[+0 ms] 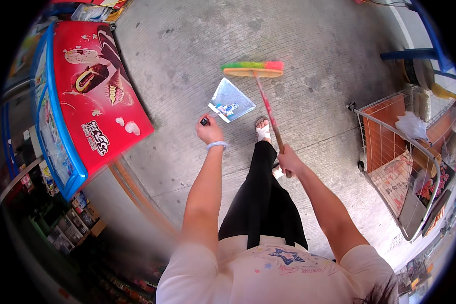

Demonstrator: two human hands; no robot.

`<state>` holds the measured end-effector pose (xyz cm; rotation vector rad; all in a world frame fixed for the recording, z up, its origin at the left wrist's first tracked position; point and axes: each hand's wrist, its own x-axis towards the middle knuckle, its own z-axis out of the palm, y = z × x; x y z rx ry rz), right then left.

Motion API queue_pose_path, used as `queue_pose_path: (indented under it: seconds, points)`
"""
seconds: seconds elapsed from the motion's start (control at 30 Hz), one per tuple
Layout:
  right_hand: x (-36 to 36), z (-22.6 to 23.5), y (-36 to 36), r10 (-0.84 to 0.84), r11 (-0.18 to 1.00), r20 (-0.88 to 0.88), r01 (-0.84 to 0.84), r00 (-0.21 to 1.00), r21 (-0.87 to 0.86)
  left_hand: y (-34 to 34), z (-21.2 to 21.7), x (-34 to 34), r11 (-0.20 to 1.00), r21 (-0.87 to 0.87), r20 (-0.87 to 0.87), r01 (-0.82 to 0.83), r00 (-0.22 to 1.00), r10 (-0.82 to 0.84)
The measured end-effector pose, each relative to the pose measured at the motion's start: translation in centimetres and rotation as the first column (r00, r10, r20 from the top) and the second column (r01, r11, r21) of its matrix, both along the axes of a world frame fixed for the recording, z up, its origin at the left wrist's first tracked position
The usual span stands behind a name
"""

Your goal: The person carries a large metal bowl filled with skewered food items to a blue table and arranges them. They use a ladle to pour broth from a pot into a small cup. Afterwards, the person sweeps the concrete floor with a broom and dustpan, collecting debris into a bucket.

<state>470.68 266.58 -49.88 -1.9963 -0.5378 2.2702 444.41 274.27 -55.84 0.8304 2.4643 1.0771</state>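
Observation:
My left hand (pixel 210 131) is closed round the dark-ended handle of a metal dustpan (pixel 235 97). A few scraps of white and blue litter (pixel 228 108) lie in the pan. My right hand (pixel 290 160) grips the stick of a broom (pixel 269 109) near its lower end in the picture. The broom's head, with green and pink-red bristles (pixel 258 65), is out ahead of me, just beyond the dustpan and apart from it. Whether the bristles touch the floor I cannot tell.
To the left stands a red ice-cream chest freezer (pixel 131 109) with a blue rim. A wire cart (pixel 362 131) with cardboard and a white plastic bag (pixel 411 124) is at the right. Blue metal bars (pixel 410 53) stick out at the far right. My sandalled foot (pixel 263 130) is on the grey concrete floor (pixel 187 50).

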Motion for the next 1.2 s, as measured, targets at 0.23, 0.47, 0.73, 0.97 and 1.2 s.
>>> queue_pose_path:
  seconds: [0.23, 0.47, 0.73, 0.97, 1.2]
  points:
    - [-2.5, 4.4, -2.4, 0.073, 0.984, -0.040, -0.066, 0.997, 0.163, 1.0, 1.2, -1.9, 0.994, -0.082, -0.057, -0.066, 0.996, 0.062]
    - [-6.6, -6.9, 30.2, 0.250, 0.709, 0.467, -0.489, 0.848, 0.509, 2.0, 1.6, -8.5, 0.978, 0.031, -0.044, -0.208, 0.977, 0.209]
    - [-7.3, -13.3, 39.8, 0.586, 0.727, 0.462, -0.684, 0.666, 0.064, 8.9, 1.5, -9.4, 0.965, -0.189, -0.084, -0.183, 0.982, 0.169]
    - [-0.6, -1.4, 10.3, 0.345, 0.937, -0.050, -0.347, 0.937, -0.038, 9.3, 1.7, -9.6, 0.977, -0.140, -0.155, -0.162, 0.978, 0.140]
    - [-0.7, 7.9, 0.9, 0.068, 0.994, -0.048, -0.072, 0.997, -0.080, 6.9, -0.4, -10.7, 0.993, -0.079, 0.084, -0.092, 0.992, 0.099]
